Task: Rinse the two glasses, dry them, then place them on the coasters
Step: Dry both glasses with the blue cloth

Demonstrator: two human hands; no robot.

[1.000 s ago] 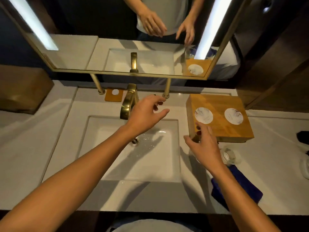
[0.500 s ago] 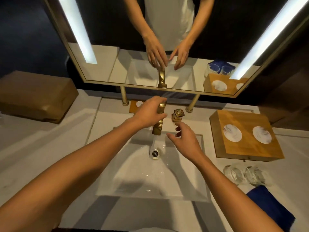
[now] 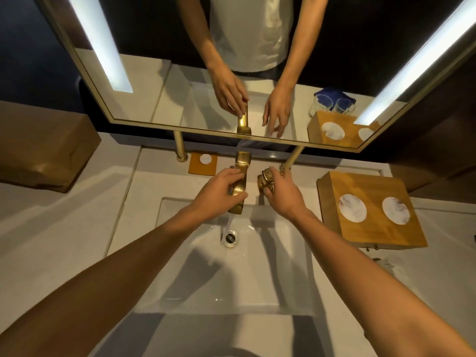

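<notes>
**Two hands at the tap, water running**

Both forearms reach from the near edge of the picture across the white sink [image 3: 291,256], whose basin is set into a pale counter [image 3: 59,243]. A thin stream of water falls from the spout toward the round metal drain [image 3: 230,238].

Left hand [image 3: 217,193] lies on the brass faucet [image 3: 239,186]; its fingers [image 3: 233,173] curl over the top of the spout and the thumb sits under it on the near side, so the hand grips the spout. Right hand [image 3: 282,195] is just beside it at the brass handle [image 3: 266,177]; thumb and fingers close round the square knob in a pinch.

To the right of the basin stands a wooden block [image 3: 373,191] with two round marbled coasters [image 3: 353,212] on top, side by side and bare. Behind the faucet, to the left, lies a small orange square holder [image 3: 202,163] with a white disc on it. A brown box [image 3: 43,148] sits at far left.

Farthest back hangs the mirror [image 3: 164,96], gold-framed, with lit strips at both sides. The two glasses [image 3: 332,105] show only as a reflection there, standing before a blue cloth [image 3: 334,95] and next to the reflected block; on the counter itself they fall outside the view.
</notes>
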